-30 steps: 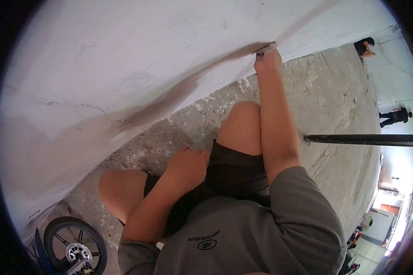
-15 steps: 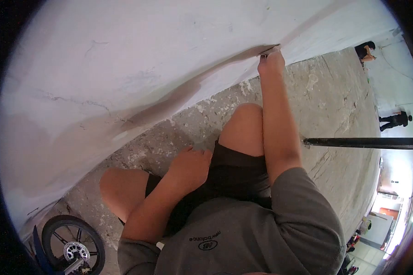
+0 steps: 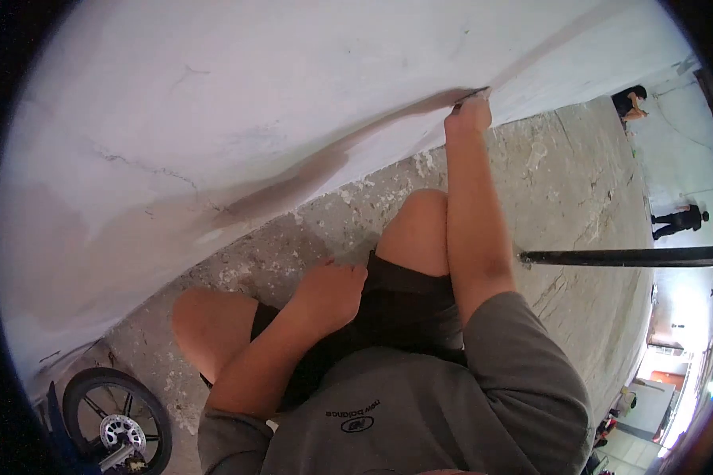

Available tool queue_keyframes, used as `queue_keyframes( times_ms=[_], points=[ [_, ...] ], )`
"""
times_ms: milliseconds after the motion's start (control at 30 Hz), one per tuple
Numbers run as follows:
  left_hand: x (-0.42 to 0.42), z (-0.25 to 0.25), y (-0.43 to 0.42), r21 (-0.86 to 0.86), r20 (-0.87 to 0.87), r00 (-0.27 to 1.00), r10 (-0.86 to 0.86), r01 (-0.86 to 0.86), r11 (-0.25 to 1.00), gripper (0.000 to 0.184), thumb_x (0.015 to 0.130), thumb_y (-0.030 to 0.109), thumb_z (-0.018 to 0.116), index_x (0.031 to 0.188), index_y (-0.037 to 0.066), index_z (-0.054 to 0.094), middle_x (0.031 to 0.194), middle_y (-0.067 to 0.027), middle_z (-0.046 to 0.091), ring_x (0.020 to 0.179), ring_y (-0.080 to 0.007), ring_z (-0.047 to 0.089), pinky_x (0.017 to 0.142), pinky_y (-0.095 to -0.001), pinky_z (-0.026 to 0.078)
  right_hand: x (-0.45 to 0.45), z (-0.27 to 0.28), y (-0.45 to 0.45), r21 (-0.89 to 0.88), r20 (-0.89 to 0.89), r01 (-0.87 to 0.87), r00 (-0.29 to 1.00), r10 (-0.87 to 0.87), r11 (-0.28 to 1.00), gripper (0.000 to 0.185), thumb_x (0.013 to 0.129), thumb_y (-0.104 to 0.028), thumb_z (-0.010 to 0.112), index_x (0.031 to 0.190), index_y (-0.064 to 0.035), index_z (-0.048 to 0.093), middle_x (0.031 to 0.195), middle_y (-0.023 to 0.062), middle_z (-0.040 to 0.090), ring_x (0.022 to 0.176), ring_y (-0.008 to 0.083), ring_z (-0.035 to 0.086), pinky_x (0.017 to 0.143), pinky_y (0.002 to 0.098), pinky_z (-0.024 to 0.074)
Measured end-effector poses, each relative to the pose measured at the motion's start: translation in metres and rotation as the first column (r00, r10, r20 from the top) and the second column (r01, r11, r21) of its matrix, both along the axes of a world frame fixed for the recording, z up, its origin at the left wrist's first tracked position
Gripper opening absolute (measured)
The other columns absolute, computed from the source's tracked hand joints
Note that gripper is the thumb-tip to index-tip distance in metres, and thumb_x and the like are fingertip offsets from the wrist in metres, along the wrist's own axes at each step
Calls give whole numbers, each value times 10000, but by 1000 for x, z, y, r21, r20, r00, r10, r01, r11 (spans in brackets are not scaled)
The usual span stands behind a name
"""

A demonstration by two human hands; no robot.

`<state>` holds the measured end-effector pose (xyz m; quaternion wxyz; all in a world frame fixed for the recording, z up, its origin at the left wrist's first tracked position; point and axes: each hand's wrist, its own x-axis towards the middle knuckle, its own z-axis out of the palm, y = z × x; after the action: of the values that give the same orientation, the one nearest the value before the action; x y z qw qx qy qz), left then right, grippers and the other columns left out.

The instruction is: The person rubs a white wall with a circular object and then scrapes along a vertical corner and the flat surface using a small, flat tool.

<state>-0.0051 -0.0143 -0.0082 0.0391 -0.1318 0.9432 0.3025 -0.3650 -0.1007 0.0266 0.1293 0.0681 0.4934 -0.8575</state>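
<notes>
My right hand [image 3: 473, 113] is stretched out to the low part of the white wall [image 3: 238, 71]. Its fingers are closed around a thin flat scraper [image 3: 469, 96], whose dark edge lies against the wall; most of the tool is hidden by the hand. A damp-looking brown-grey band [image 3: 293, 176] runs along the wall from the scraper down to the left. Over my lap, my left hand [image 3: 330, 297] is held with its fingers curled in. Whatever may be inside those fingers is hidden from view.
Rough, paint-spotted concrete floor [image 3: 562, 190] meets the wall's foot. A motorcycle wheel [image 3: 119, 423] stands at lower left. A black pole [image 3: 622, 257] rises at right. Two people, one crouching [image 3: 630, 103] and one standing [image 3: 681, 222], are by the far wall.
The view has shifted slightly, so the wall sits a little lower in the picture. My right hand stays at about the same stretch of wall; my left hand has hardly moved.
</notes>
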Motion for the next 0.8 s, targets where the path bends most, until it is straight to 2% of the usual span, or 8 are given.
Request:
queue_keyframes(
  times_ms=[33,100,200,233,433,667,733,800],
  points=[
    [1,-4,1,-17,-62,998,-9,8,1000,189,876,108,487,969,-25,585,853,-223,660,872,-395,658,1021,-490,435,4,-3,-1,-3,-7,-9,1000,9,1000,372,996,-163,464,1347,-45,507,1323,100,538,1204,243,518,1009,370,433],
    [2,-2,0,-5,-63,998,20,-20,1000,189,880,109,485,966,-23,588,846,-221,660,867,-392,659,1014,-489,441,33,-7,5,-188,-179,-242,962,209,952,466,1020,-232,427,1442,-33,425,1413,106,487,1244,259,492,1058,372,384],
    [-1,1,1,4,-17,1000,14,-14,1000,184,877,110,496,967,-19,590,836,-222,659,863,-390,659,999,-491,450,39,1,-3,-19,-132,-86,988,83,996,468,1018,-211,421,1445,-22,414,1425,113,473,1247,260,491,1059,377,388],
    [-2,3,0,-15,21,1000,2,-2,1000,180,871,109,508,971,-15,591,833,-224,659,864,-392,657,992,-493,454,39,9,-4,47,-18,-1,1000,2,999,478,1019,-210,435,1452,-10,399,1446,106,454,1264,247,478,1058,365,390],
    [0,5,1,4,15,1000,12,-12,1000,172,863,107,519,964,-14,585,823,-222,657,841,-417,647,960,-491,462,83,8,1,-57,-205,-179,965,164,982,501,1027,-274,428,1459,-23,398,1460,98,443,1277,234,456,1069,361,375],
    [4,9,3,-10,-23,1000,22,-22,1000,177,854,114,539,960,-21,584,816,-212,656,837,-415,644,922,-491,472,78,20,-6,58,-223,-113,967,124,992,523,1038,-276,426,1474,5,359,1487,121,416,1305,233,436,1096,330,335],
    [4,7,2,18,-1,1000,21,-21,1000,181,854,118,539,957,-25,582,811,-208,654,828,-409,642,917,-490,472,85,9,-5,34,-288,-129,948,133,991,497,1013,-292,463,1452,-64,424,1404,82,491,1220,233,483,1049,345,376],
    [4,9,3,31,-4,1000,26,-26,999,180,851,117,541,958,-23,580,813,-203,653,831,-404,642,922,-488,470,67,5,-12,61,-273,-70,958,84,996,504,1014,-315,465,1447,-59,433,1399,80,495,1208,231,492,1039,337,383]
  ],
)
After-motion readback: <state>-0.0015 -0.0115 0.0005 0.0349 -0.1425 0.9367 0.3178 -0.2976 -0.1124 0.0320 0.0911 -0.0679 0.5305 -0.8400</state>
